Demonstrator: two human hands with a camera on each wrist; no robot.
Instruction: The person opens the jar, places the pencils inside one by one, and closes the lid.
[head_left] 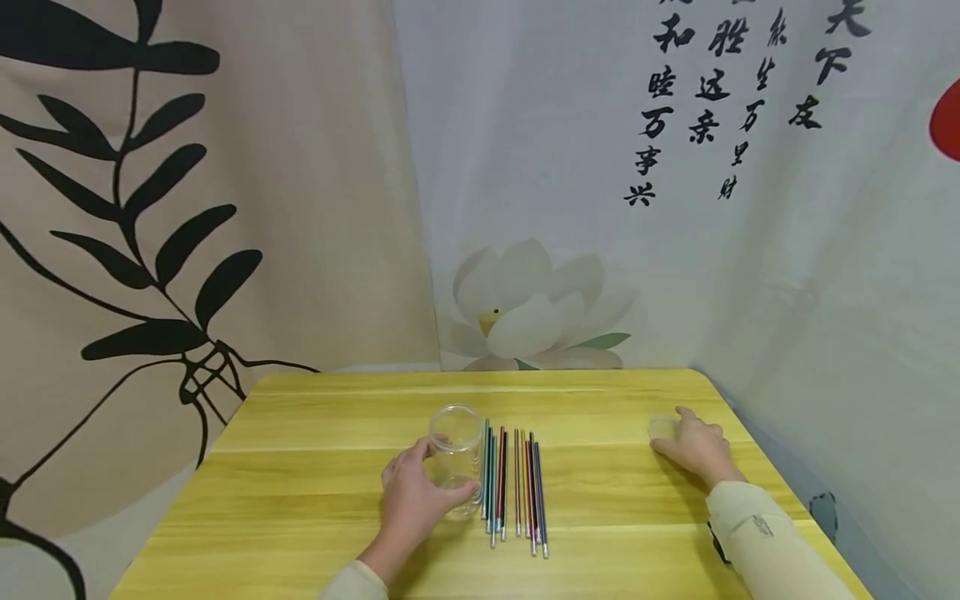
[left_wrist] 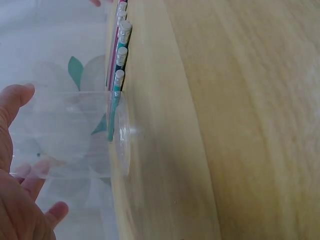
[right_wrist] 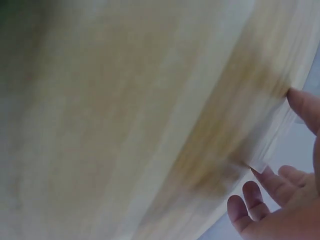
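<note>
My left hand (head_left: 412, 496) holds a clear plastic jar (head_left: 456, 465) that stands upright on the table, its top rim uncovered. The thumb lies along the near side and the fingers reach round the far left side. In the left wrist view, the see-through jar (left_wrist: 70, 132) appears sideways between thumb and fingers. Just right of it lie several pencils (head_left: 517, 479) side by side, eraser ends toward me. Far to the right, my right hand (head_left: 697, 448) pinches a clear round lid (head_left: 663, 427) by its edges, low at the tabletop.
The wooden table (head_left: 300, 483) has its far edge against a hanging cloth (head_left: 337, 208) printed with leaves, a lotus and writing. At the right, the table's edge runs close beside my right forearm.
</note>
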